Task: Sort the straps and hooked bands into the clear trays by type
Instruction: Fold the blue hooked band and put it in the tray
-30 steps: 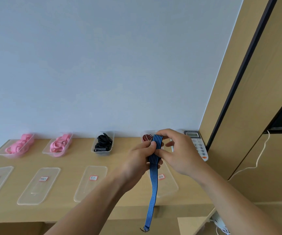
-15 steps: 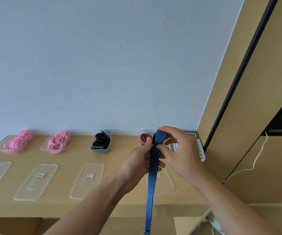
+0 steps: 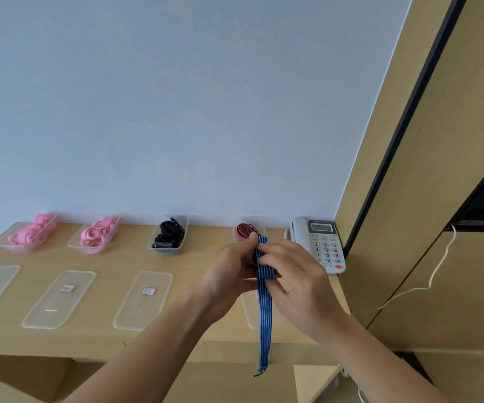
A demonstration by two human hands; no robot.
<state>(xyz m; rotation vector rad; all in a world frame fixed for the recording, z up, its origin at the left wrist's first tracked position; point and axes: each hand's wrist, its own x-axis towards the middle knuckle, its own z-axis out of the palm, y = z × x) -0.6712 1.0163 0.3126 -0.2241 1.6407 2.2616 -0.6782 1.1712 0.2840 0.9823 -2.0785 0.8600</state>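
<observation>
Left hand, right hand: each grip pinches blue band top; tail hangs below (hooked end).

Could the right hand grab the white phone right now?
Probably not straight away. The phone sits just beyond the right hand with nothing between them, but that hand and the left hand are both holding the blue striped strap, so it must let go first.

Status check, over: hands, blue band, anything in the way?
Left hand and right hand both grip blue striped band, tail hanging past desk edge. Red-strap tray directly behind hands. Phone alongside, not blocking.
</observation>
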